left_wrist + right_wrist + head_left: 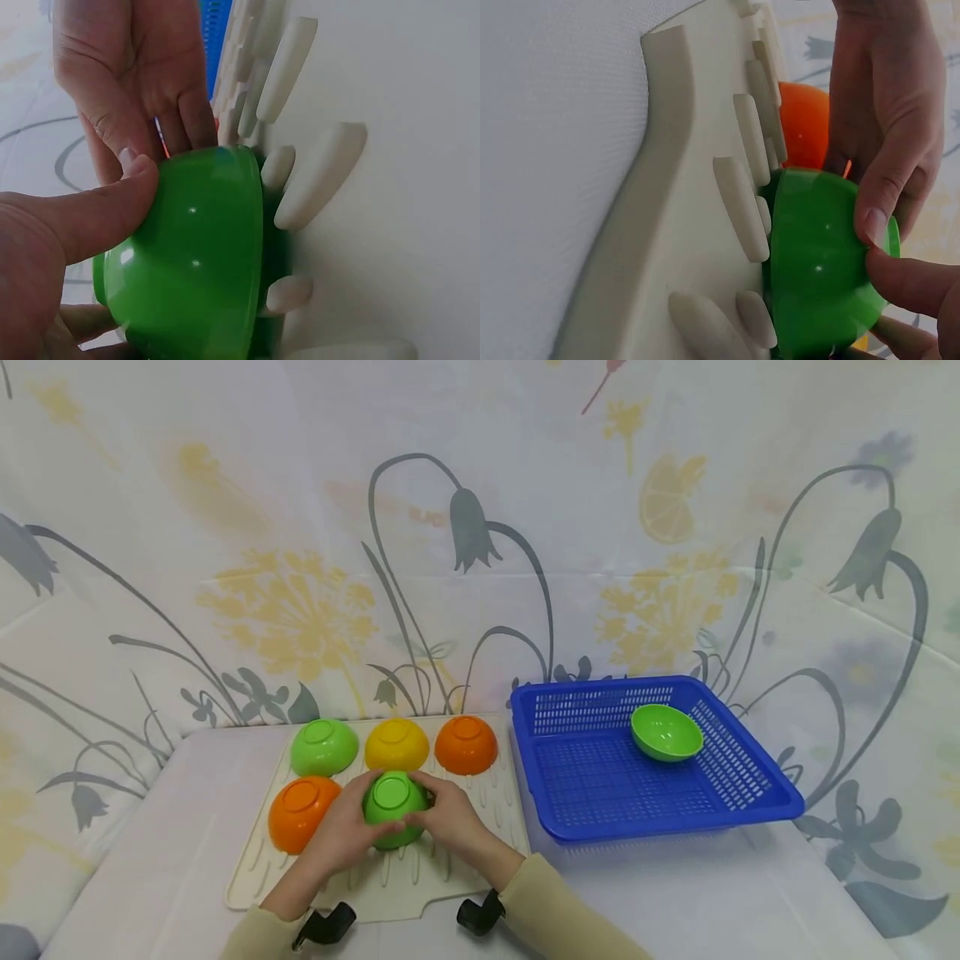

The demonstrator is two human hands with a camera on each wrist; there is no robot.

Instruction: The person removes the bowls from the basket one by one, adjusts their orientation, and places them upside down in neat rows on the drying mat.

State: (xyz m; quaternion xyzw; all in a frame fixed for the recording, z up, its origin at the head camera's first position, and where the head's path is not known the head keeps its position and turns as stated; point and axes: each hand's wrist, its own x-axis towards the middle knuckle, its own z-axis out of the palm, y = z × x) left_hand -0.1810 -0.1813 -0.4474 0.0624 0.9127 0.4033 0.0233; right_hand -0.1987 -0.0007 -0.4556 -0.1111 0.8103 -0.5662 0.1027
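Note:
Between both hands is an upside-down green bowl (pixel 393 810), set rim down on the pegs of a cream drying rack (pixel 405 895). My left hand (pixel 347 828) grips its left side, thumb across the near wall. From the other side my right hand (pixel 454 817) holds it, and the two thumbs almost meet in front. In the left wrist view the rim of the green bowl (pixel 195 247) lies right at the pegs. Close beside the left hand sits an overturned orange bowl (pixel 298 810). Behind stand another green bowl (pixel 322 747), a yellow bowl (pixel 397 743) and a second orange bowl (pixel 467 745), all upside down.
To the right of the rack stands a blue perforated basket (pixel 585 777), with a lime-green bowl (pixel 666 733) lying open side up in it. A white cloth (pixel 675 902) covers the table. A flower-patterned curtain (pixel 555 527) hangs behind.

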